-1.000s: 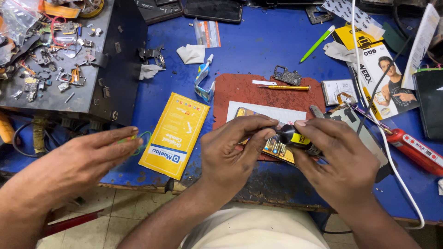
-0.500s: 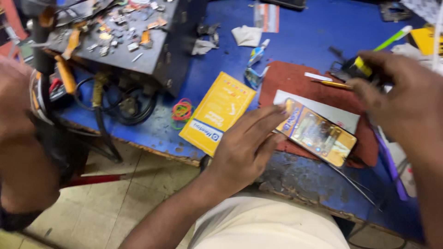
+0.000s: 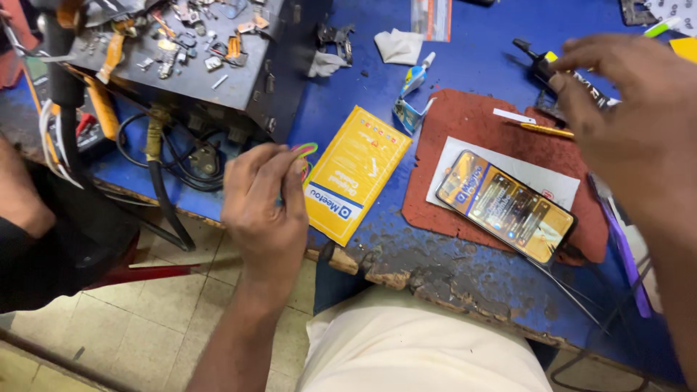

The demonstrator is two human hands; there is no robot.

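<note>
My left hand point(image 3: 265, 207) is at the bench's front edge with its fingertips pinched on a small green and red roll point(image 3: 306, 150), just left of a yellow flat packet point(image 3: 356, 174). My right hand point(image 3: 632, 123) is raised at the right and grips a black tool with a yellow band point(image 3: 543, 67). Between the hands, a phone with a lit screen point(image 3: 508, 207) lies untouched on white paper point(image 3: 541, 174) on a red mat point(image 3: 465, 123).
A dark metal box point(image 3: 239, 80) strewn with small parts stands at the back left, cables point(image 3: 163, 181) hanging below it. Another person's arm point(image 3: 22, 196) is at the far left. A yellow pen point(image 3: 544, 129), a small glue tube point(image 3: 417, 72) and white tissue point(image 3: 398, 45) lie on the blue bench point(image 3: 465, 51).
My left hand has left the phone and moved left to the small roll. My right hand still holds the black tool, off to the right of the phone.
</note>
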